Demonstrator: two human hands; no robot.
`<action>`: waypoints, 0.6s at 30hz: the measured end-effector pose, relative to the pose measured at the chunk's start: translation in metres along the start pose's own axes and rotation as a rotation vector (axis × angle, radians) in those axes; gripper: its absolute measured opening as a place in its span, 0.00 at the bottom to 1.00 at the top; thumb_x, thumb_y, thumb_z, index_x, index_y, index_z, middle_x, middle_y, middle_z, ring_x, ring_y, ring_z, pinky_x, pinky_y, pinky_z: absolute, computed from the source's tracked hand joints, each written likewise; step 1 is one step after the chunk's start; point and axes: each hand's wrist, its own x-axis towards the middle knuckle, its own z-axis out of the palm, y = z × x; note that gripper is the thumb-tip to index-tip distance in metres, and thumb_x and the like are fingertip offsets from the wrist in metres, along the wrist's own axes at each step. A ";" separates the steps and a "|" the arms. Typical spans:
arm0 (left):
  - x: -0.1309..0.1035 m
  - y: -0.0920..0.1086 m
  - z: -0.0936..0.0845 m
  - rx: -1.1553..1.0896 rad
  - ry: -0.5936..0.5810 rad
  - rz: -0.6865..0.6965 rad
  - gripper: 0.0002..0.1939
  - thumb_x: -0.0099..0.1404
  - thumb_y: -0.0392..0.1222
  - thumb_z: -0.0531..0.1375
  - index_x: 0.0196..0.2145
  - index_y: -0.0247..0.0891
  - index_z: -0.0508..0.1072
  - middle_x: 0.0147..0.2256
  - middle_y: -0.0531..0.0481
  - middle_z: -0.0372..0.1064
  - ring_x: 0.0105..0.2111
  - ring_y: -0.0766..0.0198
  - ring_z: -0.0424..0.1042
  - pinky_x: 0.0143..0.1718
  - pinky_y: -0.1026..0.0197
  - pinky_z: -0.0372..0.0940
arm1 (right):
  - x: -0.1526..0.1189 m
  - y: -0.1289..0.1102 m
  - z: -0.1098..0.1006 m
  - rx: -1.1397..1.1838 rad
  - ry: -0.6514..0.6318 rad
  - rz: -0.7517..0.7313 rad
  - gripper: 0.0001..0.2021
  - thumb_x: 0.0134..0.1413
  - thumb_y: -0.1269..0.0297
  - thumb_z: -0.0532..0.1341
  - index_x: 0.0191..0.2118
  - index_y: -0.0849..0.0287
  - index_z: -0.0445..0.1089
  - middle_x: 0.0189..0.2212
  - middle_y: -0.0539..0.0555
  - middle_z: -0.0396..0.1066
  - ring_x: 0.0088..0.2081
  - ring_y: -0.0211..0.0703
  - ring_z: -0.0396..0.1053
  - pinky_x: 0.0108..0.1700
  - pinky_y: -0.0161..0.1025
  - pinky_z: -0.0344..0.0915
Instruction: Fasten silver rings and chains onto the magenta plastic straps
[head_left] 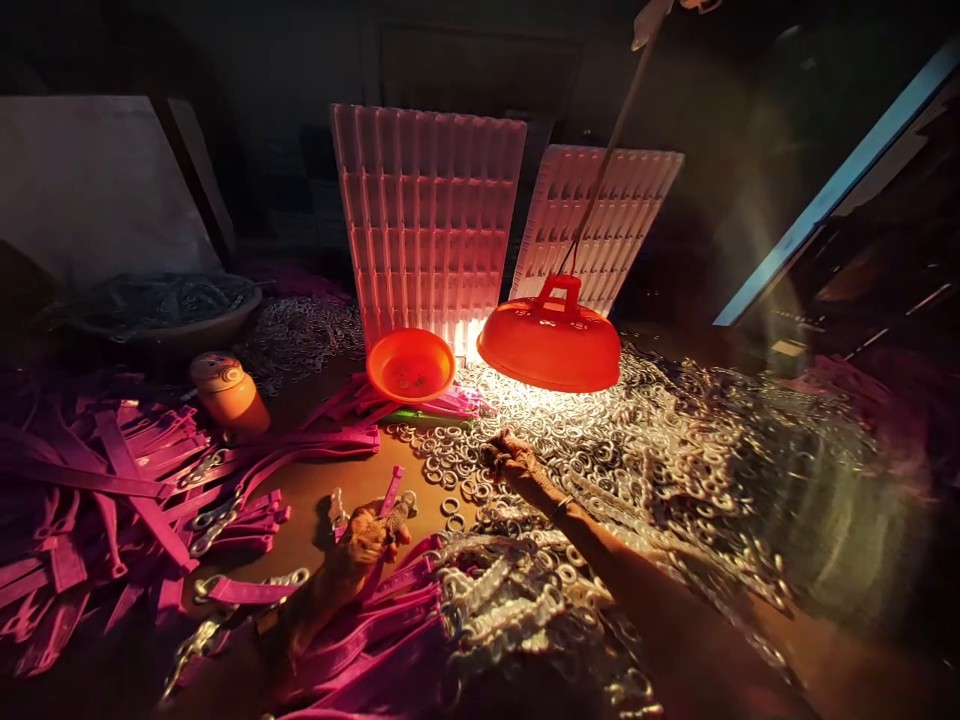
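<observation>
My left hand [366, 540] is closed on a magenta strap [394, 488], whose end sticks up past the fingers. A metal ring [407, 503] shows at the fingertips. Beside the wrist, a short metal chain piece [337, 510] hangs from the strap. My right hand [517, 460] reaches forward to the edge of a pile of metal rings [570, 420], its fingers bent and drawn together. Whatever lies between those fingertips is too small and dark to make out. More magenta straps [390, 630] lie in front of my left hand.
A red lamp shade [551, 345] hangs low over the rings. Behind stand an orange bowl [411, 366] and two ribbed panels [435, 220]. At left are an orange bottle [229, 395], heaped magenta straps [97, 490] and a large basin [165, 320]. Metal chains [502, 600] lie in front.
</observation>
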 end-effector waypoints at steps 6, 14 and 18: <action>0.001 0.014 0.017 0.041 0.020 -0.013 0.22 0.46 0.56 0.64 0.24 0.31 0.68 0.20 0.50 0.65 0.17 0.71 0.58 0.20 0.66 0.52 | -0.016 -0.011 0.023 0.055 -0.083 0.034 0.03 0.38 0.68 0.54 0.25 0.60 0.61 0.20 0.48 0.64 0.16 0.33 0.62 0.17 0.31 0.60; 0.018 0.022 0.042 -0.059 0.068 -0.015 0.18 0.44 0.52 0.62 0.20 0.32 0.68 0.13 0.57 0.55 0.13 0.75 0.48 0.16 0.66 0.41 | -0.019 -0.018 0.069 -0.057 -0.056 -0.003 0.04 0.39 0.70 0.54 0.21 0.60 0.65 0.15 0.49 0.66 0.13 0.34 0.62 0.13 0.30 0.58; 0.024 0.015 0.035 -0.133 0.071 0.008 0.11 0.42 0.45 0.58 0.16 0.35 0.64 0.13 0.54 0.57 0.13 0.73 0.52 0.16 0.66 0.44 | -0.021 -0.016 0.075 0.039 -0.221 -0.005 0.06 0.40 0.68 0.55 0.23 0.62 0.68 0.17 0.51 0.68 0.16 0.35 0.64 0.16 0.31 0.62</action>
